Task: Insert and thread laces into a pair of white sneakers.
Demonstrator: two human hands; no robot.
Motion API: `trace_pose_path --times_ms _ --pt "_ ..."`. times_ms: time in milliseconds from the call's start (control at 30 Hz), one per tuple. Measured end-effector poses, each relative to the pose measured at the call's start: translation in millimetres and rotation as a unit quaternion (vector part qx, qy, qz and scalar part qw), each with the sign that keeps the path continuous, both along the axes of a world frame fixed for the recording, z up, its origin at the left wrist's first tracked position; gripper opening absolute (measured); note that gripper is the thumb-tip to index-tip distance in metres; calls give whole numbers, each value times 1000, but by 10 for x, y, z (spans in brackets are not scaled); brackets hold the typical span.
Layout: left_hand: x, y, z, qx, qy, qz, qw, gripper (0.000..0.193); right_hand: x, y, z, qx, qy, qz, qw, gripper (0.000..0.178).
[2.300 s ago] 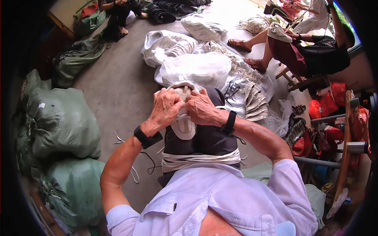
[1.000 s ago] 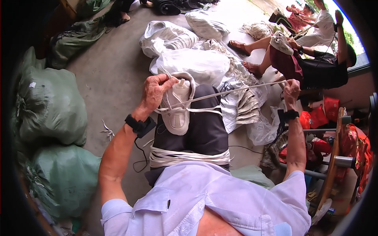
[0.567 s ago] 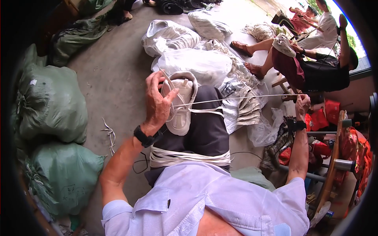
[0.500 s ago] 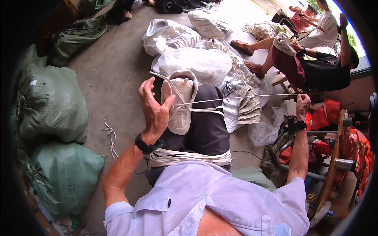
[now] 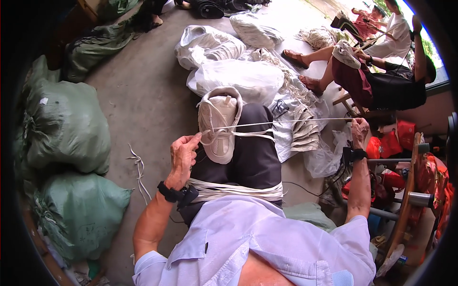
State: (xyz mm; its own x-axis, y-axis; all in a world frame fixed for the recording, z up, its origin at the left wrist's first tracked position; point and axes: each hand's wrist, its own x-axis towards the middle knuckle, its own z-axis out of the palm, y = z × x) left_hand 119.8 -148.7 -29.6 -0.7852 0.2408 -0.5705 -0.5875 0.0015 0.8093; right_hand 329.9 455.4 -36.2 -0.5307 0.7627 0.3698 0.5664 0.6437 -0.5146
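Observation:
A cream lace-up sneaker (image 5: 217, 125) rests on my left thigh, its toe toward me and its opening away. A white shoelace (image 5: 296, 121) runs taut from the sneaker's lace holes to my right hand (image 5: 360, 132), which pinches it far out to the right. At the sneaker's left edge, my left hand (image 5: 182, 153) is closed in a pinch on a piece of lace; the fingertips partly hide it. Another stretch of lace loops from the sneaker across my right thigh. A bundle of white laces (image 5: 234, 190) lies across my lap.
Clear plastic bags of shoes (image 5: 238, 78) and stacked cream shoe pieces (image 5: 305, 128) lie ahead. Stuffed green sacks (image 5: 69, 126) stand at left. A wooden rack with red bags (image 5: 405, 136) is at right. A seated person (image 5: 377, 86) works at the upper right.
My left hand has dropped toward me from beside the sneaker's laces, its spread fingers closing into a pinch. The lace end above it has been drawn down. My right hand keeps the lace taut.

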Motion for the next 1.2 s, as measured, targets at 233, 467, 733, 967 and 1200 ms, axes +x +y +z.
trace_pose_path --times_ms 233,467,733,967,1200 --pt "4 31 -94 6 4 -42 999 20 31 -99 55 -32 -8 -6 999 21" --pt "-235 -40 -169 560 -280 -35 779 25 46 -21 118 -39 -42 -14 998 22" --pt "-208 158 -215 417 -170 -22 892 31 430 720 35 22 -65 -92 993 26" --pt "-84 225 -210 201 -32 4 979 41 781 1183 109 96 -119 -186 971 24" --pt "-83 299 -100 189 -34 13 981 42 1517 1771 89 286 -465 -233 805 24"
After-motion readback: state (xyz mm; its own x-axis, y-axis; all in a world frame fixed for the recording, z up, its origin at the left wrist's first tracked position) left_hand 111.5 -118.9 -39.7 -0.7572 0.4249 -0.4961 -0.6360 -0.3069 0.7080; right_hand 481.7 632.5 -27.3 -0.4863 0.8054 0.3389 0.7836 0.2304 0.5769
